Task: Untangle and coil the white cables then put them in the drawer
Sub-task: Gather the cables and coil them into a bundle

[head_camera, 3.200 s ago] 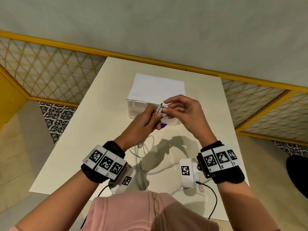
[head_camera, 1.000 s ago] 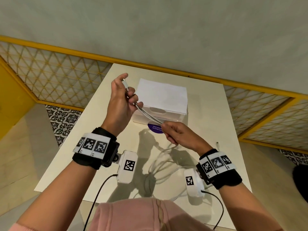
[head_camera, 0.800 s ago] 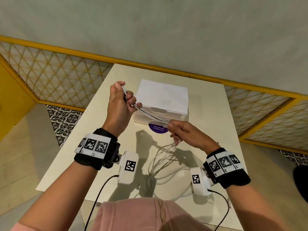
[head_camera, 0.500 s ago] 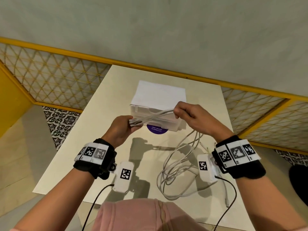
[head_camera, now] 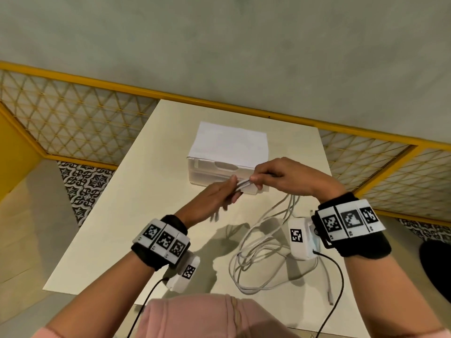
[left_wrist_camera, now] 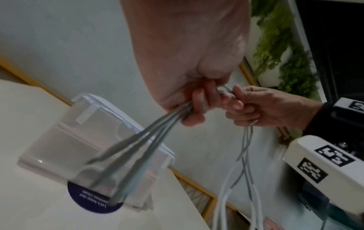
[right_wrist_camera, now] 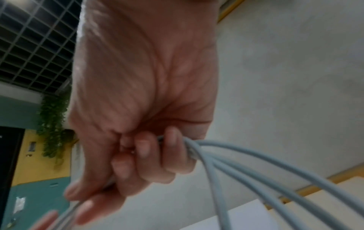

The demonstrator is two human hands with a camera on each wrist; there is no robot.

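White cables (head_camera: 253, 262) lie in a loose tangle on the table's near right, with strands rising to both hands. My left hand (head_camera: 219, 196) grips a bundle of cable strands (left_wrist_camera: 157, 133) in its curled fingers. My right hand (head_camera: 275, 178) pinches the same strands (right_wrist_camera: 226, 163) just beside the left, in front of the white drawer box (head_camera: 224, 157). The drawer is closed. A loose cable end (head_camera: 329, 297) lies near the table's front right edge.
The cream table (head_camera: 136, 211) stands against a grey wall with a yellow rail (head_camera: 97, 84). A purple round sticker (left_wrist_camera: 92, 202) sits under the drawer box front. Black wires (head_camera: 339, 272) run from the wrist cameras toward my body.
The hands, held apart with cable stretched between them, have come together in front of the drawer box. More cable now lies slack on the table at the right.
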